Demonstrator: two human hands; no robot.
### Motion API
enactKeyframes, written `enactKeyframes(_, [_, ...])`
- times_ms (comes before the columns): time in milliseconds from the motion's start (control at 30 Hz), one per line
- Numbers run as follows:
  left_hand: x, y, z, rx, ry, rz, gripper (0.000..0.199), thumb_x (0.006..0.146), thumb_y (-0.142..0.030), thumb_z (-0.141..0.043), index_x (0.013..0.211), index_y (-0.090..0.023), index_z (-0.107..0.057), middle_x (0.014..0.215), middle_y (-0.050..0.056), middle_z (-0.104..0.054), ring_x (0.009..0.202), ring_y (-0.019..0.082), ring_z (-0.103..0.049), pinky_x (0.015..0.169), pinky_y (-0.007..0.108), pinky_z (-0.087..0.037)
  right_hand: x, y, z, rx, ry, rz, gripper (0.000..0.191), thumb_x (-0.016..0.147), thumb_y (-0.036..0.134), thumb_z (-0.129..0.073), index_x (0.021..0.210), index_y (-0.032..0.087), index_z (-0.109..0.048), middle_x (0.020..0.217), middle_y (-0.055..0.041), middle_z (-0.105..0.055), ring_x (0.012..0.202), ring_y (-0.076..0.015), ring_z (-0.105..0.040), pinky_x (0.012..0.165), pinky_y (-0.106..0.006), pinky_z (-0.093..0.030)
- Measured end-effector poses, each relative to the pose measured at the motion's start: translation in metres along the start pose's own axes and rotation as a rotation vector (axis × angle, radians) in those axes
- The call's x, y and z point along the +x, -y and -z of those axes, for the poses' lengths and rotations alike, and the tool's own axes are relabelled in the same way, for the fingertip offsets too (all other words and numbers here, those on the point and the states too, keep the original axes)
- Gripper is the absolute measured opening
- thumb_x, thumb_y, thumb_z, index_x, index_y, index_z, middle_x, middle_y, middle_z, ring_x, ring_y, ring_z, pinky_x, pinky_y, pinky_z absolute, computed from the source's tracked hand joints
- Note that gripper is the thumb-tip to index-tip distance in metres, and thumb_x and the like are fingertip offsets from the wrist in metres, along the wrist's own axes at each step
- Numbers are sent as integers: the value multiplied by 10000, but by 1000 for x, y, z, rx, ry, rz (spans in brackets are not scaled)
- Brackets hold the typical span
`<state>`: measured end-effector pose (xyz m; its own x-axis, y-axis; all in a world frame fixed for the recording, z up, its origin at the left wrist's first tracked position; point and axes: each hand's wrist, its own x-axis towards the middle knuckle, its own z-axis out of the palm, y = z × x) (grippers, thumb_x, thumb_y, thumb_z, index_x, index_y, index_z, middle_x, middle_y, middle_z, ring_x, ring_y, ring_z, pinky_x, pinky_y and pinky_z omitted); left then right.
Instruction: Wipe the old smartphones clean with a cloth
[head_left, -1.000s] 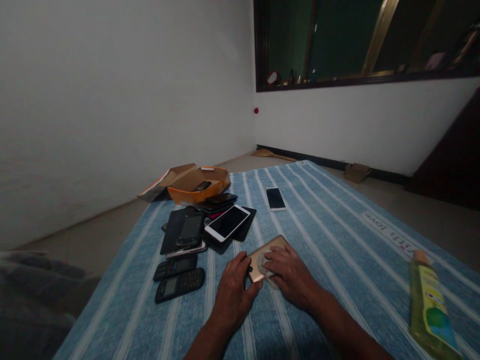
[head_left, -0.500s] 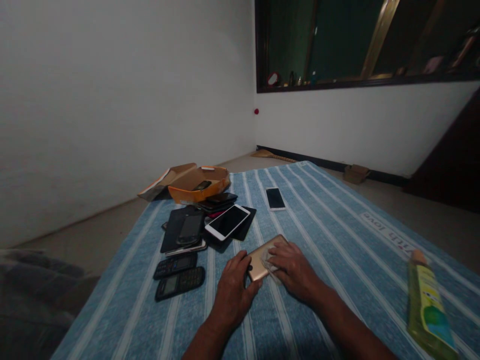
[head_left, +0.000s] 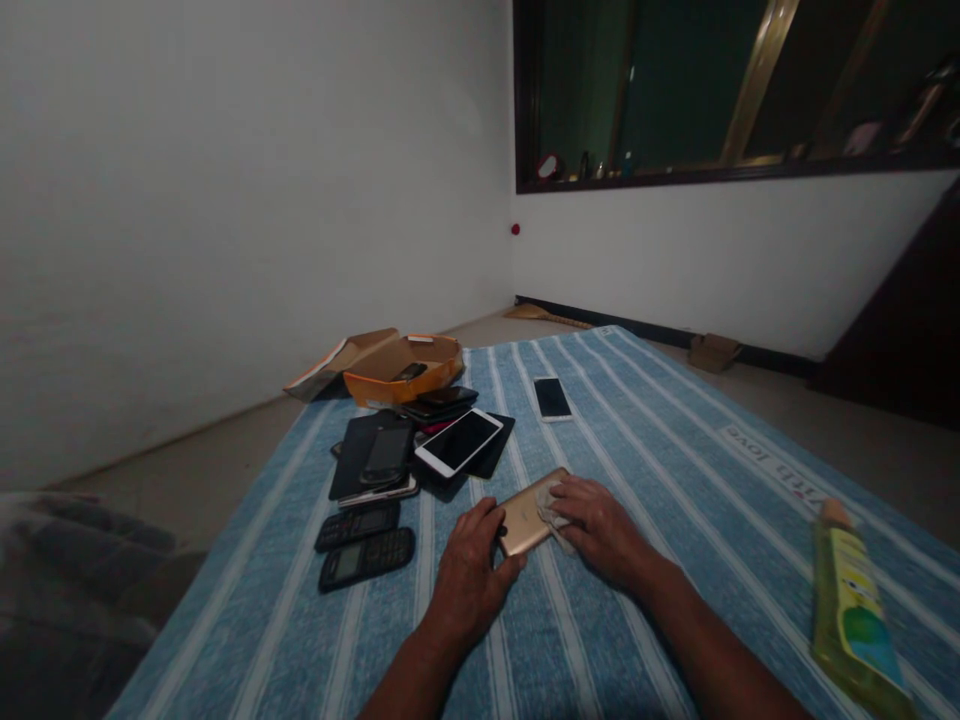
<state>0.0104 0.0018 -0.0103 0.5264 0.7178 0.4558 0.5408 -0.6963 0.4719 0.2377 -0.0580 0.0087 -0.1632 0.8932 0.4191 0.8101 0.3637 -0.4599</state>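
Note:
A gold phone [head_left: 525,520] lies back side up on the blue striped cloth [head_left: 637,480]. Its lower left end sits between the thumb and fingers of my left hand [head_left: 469,570]. Over the phone's upper right end, my right hand [head_left: 600,525] presses a crumpled pale wipe [head_left: 553,508] with its fingers together. To the left are two black keypad phones [head_left: 367,558], [head_left: 358,525] side by side. Beyond them a white phone with a dark screen [head_left: 459,443] rests on a pile of several dark phones [head_left: 386,455].
An open orange box [head_left: 405,380] holding a phone stands behind the pile. Another white phone [head_left: 553,398] lies farther back. A bottle of yellow-green liquid [head_left: 859,610] lies at the right. Grey fabric shows at the lower left.
My right hand and the wipe have shifted slightly right on the gold phone, showing more of its back. My left hand keeps its grip. The view has shifted a little.

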Motion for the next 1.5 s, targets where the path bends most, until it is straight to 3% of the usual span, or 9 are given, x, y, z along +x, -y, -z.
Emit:
enactKeyframes(200, [0, 2, -1, 2, -21, -21, 458, 755, -283, -681, 1190, -152, -620, 1283, 187, -616, 1156, 346, -606, 952, 540, -531, 4, 26, -12, -19, 47, 51, 224, 870, 135, -606, 1039, 256, -692, 1250, -70, -659, 1222, -259, -540, 1112, -550, -237])
enactKeyframes(567, [0, 2, -4, 10, -39, -23, 483, 715, -227, -693, 1186, -155, -613, 1276, 174, -614, 1145, 344, -603, 954, 537, -525, 1, -9, 8, 41, 6, -6, 258, 837, 115, -601, 1044, 222, -713, 1226, -90, -669, 1201, -249, -559, 1016, -433, -389])
enactKeyframes(767, [1, 1, -4, -13, -38, -17, 469, 736, -237, -686, 1194, -173, -609, 1289, 167, -610, 1155, 336, -599, 965, 540, -516, 4, 21, -2, -15, 59, 2, 225, 859, 138, -611, 1028, 258, -700, 1244, -62, -662, 1239, -268, -523, 1081, -542, -265])
enactKeyframes(900, [1, 1, -2, -15, -20, -7, 455, 749, -261, -691, 1185, -156, -620, 1284, 184, -613, 1175, 338, -593, 981, 540, -507, 7, 37, -10, 14, 78, 63, 177, 869, 149, -625, 986, 261, -697, 1178, -38, -687, 1227, -249, -529, 1116, -534, -206])
enactKeyframes(1067, [2, -2, 2, -9, -7, 1, 482, 717, -240, -702, 1186, -158, -628, 1289, 180, -614, 1167, 345, -600, 970, 536, -521, 6, 18, -6, 2, 51, -16, 225, 860, 124, -619, 1036, 240, -697, 1251, -75, -662, 1239, -265, -532, 1081, -544, -259])
enactKeyframes(1233, [1, -2, 2, -8, -8, 6, 490, 706, -228, -702, 1186, -166, -627, 1293, 174, -615, 1175, 344, -599, 980, 533, -518, 4, -1, 3, 25, 2, -37, 204, 855, 123, -600, 986, 226, -718, 1231, -91, -668, 1218, -264, -549, 1021, -477, -360])
enactKeyframes(1367, [0, -2, 0, -12, -26, 9, 481, 708, -217, -691, 1183, -181, -625, 1289, 160, -619, 1168, 336, -604, 976, 533, -519, 4, 10, -2, -6, 12, 25, 191, 864, 139, -600, 995, 231, -706, 1224, -82, -667, 1197, -265, -550, 1017, -484, -362])
enactKeyframes(1500, [0, -2, -1, -26, -27, 7, 465, 725, -243, -692, 1182, -195, -622, 1294, 155, -615, 1167, 335, -602, 975, 547, -514, 7, 27, -12, -8, 33, 71, 176, 866, 145, -624, 994, 245, -692, 1216, -58, -672, 1181, -253, -556, 1088, -520, -278])
